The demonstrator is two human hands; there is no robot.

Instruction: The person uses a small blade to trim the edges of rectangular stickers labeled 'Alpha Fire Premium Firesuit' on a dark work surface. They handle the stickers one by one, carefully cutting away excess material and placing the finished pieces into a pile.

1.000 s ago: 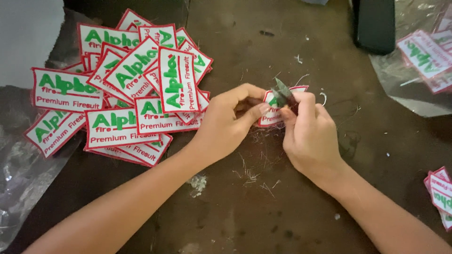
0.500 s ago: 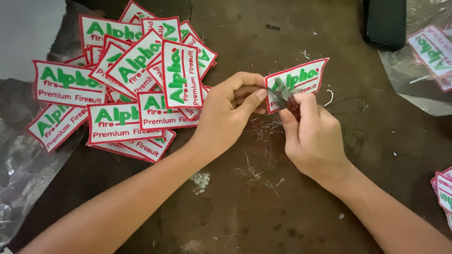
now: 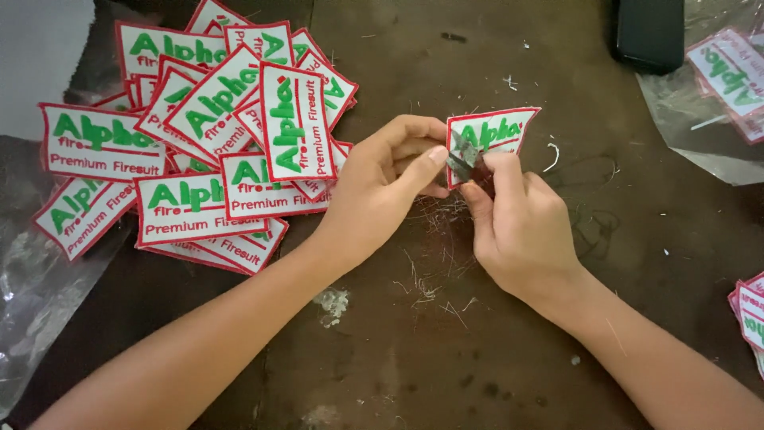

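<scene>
A person works at a dark brown, worn counter [image 3: 446, 358], seen from above, with both bare arms reaching in from the bottom edge.

The left hand [image 3: 382, 187] is closed in a pinch, thumb and fingers gripping the lower left edge of a white embroidered patch with a red border and green lettering [image 3: 497, 131]. The patch is held tilted just above the counter, near the middle of the view, its printed face turned up toward the camera.

The right hand [image 3: 521, 227] is curled shut around a small grey metal thread snipper [image 3: 463, 159], whose tip meets the patch's lower left edge, just beside the left thumb. The two hands are nearly touching.

Below the hands, a scatter of short pale thread clippings [image 3: 434, 275] lies on the counter.

To the left sits a loose heap of matching white patches with red borders [image 3: 199, 151], overlapping at many angles, near the left hand but not touching it. A crumpled sheet of clear plastic [image 3: 40, 295] lies at the far left edge.

At the upper right, a flat black rectangular object [image 3: 649, 32] rests beside a clear plastic bag holding more patches [image 3: 716, 103]. A few more red-bordered patches [image 3: 748, 314] show at the right edge.
</scene>
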